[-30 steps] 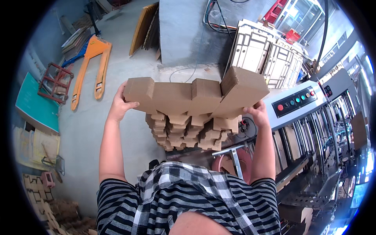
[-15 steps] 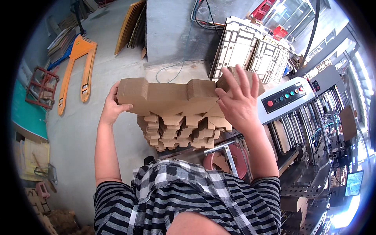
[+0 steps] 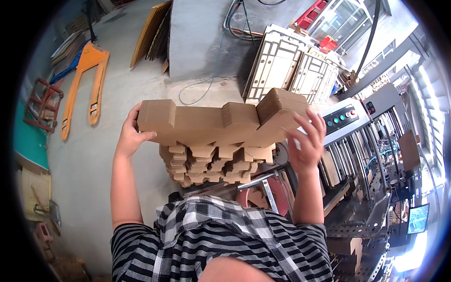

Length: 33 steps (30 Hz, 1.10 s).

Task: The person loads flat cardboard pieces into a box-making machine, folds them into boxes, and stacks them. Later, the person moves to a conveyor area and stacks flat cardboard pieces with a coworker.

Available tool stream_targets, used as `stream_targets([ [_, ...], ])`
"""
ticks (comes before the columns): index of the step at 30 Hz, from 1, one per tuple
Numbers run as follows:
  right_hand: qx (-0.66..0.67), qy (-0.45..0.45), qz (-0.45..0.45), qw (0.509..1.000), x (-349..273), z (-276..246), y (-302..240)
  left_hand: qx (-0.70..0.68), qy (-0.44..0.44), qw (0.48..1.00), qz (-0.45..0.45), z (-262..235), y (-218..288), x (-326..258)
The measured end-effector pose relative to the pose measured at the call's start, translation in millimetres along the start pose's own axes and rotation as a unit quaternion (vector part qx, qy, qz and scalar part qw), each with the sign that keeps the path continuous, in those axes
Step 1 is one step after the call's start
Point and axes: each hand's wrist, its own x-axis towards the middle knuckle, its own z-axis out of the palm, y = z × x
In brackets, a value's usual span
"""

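Bundle of die-cut cardboard blanks held chest-high above a cardboard stack, long axis left to right; left hand clenched on its left end, right hand fingers spread against the right end, near a control panel

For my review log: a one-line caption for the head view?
Left hand grips cardboard die-cut stack; right hand at its other end.

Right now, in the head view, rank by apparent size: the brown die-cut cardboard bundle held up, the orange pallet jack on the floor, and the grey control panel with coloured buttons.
1. Brown die-cut cardboard bundle, though nearest the camera.
2. Orange pallet jack.
3. Grey control panel with coloured buttons.
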Motion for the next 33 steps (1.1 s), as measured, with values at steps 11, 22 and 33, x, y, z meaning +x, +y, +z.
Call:
stream_targets([
  [11,-0.156,-0.304,0.489,0.803,-241.7,-29.7,113.1,0.006,-0.003,1.0,-0.009,3.6,2.9,3.8],
  [22,0.352,-0.156,0.334,0.86,-43.4,31.7,100.8,0.011,0.002,1.0,-0.009,4.1,0.6,0.6],
  [33,0.504,-0.176,0.403,0.743,-54.9,57.8,90.9,0.082,0.001,0.99,0.112,15.3,38.4,-5.6],
])
